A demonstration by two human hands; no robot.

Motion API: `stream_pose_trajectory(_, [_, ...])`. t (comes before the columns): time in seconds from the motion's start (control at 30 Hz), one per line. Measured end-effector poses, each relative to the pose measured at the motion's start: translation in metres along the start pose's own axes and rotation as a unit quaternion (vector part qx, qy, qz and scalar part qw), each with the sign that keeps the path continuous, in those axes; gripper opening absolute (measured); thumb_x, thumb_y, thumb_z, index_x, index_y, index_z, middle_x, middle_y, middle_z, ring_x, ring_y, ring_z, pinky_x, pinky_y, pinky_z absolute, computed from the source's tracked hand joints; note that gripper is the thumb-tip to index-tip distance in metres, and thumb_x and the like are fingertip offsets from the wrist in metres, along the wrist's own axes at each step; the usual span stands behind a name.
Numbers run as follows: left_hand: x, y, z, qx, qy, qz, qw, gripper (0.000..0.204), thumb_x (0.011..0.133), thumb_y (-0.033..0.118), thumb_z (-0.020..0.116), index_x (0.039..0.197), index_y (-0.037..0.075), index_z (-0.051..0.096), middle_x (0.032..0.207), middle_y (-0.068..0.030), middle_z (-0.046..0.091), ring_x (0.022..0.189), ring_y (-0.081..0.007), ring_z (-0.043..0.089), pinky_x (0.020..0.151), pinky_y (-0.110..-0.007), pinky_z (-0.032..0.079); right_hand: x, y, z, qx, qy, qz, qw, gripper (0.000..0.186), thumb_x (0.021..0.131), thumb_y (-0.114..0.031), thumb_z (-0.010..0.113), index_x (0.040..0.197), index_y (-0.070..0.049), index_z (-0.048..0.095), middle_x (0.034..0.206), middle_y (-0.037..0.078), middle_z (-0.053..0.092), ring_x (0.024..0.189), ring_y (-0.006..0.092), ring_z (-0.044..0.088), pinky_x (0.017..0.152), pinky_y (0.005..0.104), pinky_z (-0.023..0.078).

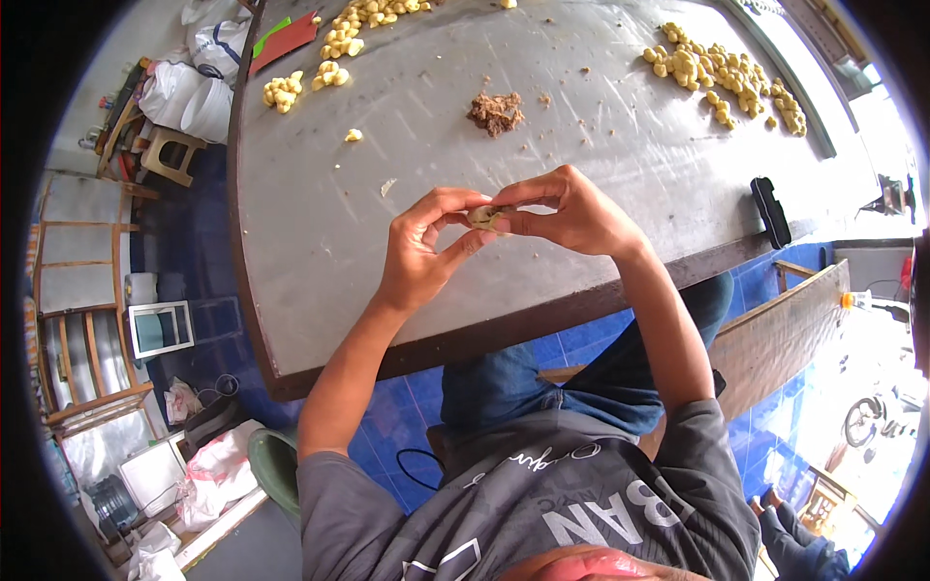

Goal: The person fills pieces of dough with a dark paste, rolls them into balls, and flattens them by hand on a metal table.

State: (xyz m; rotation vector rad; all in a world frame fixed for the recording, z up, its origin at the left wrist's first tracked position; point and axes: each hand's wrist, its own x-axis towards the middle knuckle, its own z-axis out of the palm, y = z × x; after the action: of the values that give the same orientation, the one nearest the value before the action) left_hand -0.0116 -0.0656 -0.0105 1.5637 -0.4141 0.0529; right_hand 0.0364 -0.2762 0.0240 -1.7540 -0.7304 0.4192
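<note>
My left hand (426, 247) and my right hand (552, 213) meet over the metal tabletop (320, 252), fingertips and thumbs pinched on a small pale yellowish dough piece (481, 219) with something dark visible in it. Beyond them sits a crumbled brown heap (496, 113) with crumbs around it, plus one small pale lump (354, 136) to its left. Piles of small yellow dough balls lie at the far left (283, 92) and far right (727, 73) of the table.
Red and green flat pieces (283, 41) lie at the table's left edge, a black case (770, 211) at its right edge. A wooden bench (775, 339) is right of my legs, a green tub (271, 455) left. A person's feet (775, 504) show at lower right.
</note>
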Motion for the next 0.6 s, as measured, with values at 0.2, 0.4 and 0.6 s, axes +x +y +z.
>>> stream_pose_trajectory(0.2, [0.000,0.001,-0.001,0.091,0.001,0.060,0.994,0.030,0.079,0.001,0.075,0.108,0.002,0.066,0.108,-0.0092,0.065,0.097,-0.0179,0.065,0.084,-0.032,0.055,0.004,-0.009,-0.001,-0.032,-0.005,0.048,0.998,0.024,0.083,-0.019,0.074,0.101,-0.003,0.072,0.088,0.011,0.073,0.086,0.0188,0.068,0.083,0.0330,0.050])
stream_pose_trajectory(0.4, [0.001,0.000,0.000,0.223,0.055,0.159,0.960,0.032,0.072,-0.001,0.078,0.101,0.004,0.065,0.103,-0.0096,0.066,0.093,-0.0228,0.067,0.078,-0.031,0.055,-0.004,0.015,0.006,0.058,0.071,-0.028,0.995,0.062,0.077,-0.030,0.082,0.124,0.003,0.058,0.113,0.017,0.066,0.107,0.0250,0.064,0.095,0.0354,0.050])
stream_pose_trajectory(0.6, [0.000,0.003,0.002,0.367,0.123,0.289,0.876,0.038,0.068,-0.002,0.080,0.101,0.008,0.065,0.102,-0.0073,0.066,0.092,-0.0256,0.067,0.076,-0.033,0.057,-0.011,0.024,0.048,0.098,0.159,-0.063,0.980,0.074,0.078,-0.030,0.081,0.133,0.005,0.047,0.125,0.018,0.057,0.112,0.0274,0.061,0.098,0.0373,0.050])
